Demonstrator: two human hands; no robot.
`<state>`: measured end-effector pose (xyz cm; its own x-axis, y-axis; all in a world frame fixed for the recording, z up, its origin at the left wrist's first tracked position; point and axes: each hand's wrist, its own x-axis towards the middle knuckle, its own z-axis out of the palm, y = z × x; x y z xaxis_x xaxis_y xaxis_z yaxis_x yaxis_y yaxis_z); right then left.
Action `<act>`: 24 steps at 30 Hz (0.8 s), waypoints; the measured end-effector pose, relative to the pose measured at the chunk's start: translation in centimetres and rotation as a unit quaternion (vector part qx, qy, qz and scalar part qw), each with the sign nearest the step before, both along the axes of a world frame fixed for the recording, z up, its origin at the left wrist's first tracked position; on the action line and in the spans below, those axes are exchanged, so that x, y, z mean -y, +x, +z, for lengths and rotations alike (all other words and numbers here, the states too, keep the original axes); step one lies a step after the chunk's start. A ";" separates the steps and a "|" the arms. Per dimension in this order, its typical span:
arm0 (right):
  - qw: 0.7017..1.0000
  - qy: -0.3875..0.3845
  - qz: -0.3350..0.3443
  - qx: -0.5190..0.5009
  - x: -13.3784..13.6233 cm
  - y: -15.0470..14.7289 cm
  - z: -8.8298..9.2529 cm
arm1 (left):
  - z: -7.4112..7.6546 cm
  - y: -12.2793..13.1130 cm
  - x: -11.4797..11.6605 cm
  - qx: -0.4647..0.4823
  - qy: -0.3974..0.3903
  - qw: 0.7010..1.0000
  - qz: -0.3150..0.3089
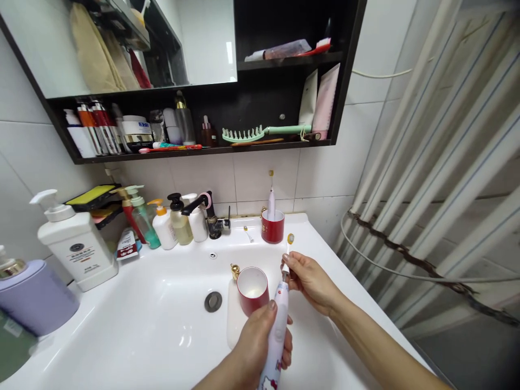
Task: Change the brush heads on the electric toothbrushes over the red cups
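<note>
My left hand (257,337) is wrapped round the pale handle of an electric toothbrush (278,325), printed with small cartoon figures. Between the fingers of my right hand (311,279) is a white brush head (288,253) with yellowish bristles. A bit of the metal shaft shows between head and handle, so the head is not fully down on it. Just left of the handle, a red cup (254,295) with a white inside sits in the basin on a whitish block. A second red cup (272,230) on the back ledge holds another electric toothbrush (271,200).
A loose brush head (248,234) lies on the ledge of the white sink (154,346), beside the black faucet (213,222). Several pump bottles (164,226) line the left side. Above hangs a dark shelf (260,116) with a green hairbrush (247,134); white pipes (439,135) run along the right.
</note>
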<state>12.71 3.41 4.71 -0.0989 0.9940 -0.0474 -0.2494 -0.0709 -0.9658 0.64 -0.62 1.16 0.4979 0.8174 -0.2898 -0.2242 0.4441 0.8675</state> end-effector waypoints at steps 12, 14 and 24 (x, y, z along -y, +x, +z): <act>0.999 0.012 -0.008 0.034 0.1 -0.2 -0.1 | -0.6 0.0 0.1 0.030 -0.012 0.999 -0.004; 0.999 0.016 -0.012 0.039 0.1 -0.2 0.0 | -0.6 0.1 0.1 0.031 -0.013 0.999 -0.007; 0.997 0.047 -0.024 0.061 0.3 -0.4 0.0 | -0.4 0.0 0.1 0.056 -0.002 0.998 -0.007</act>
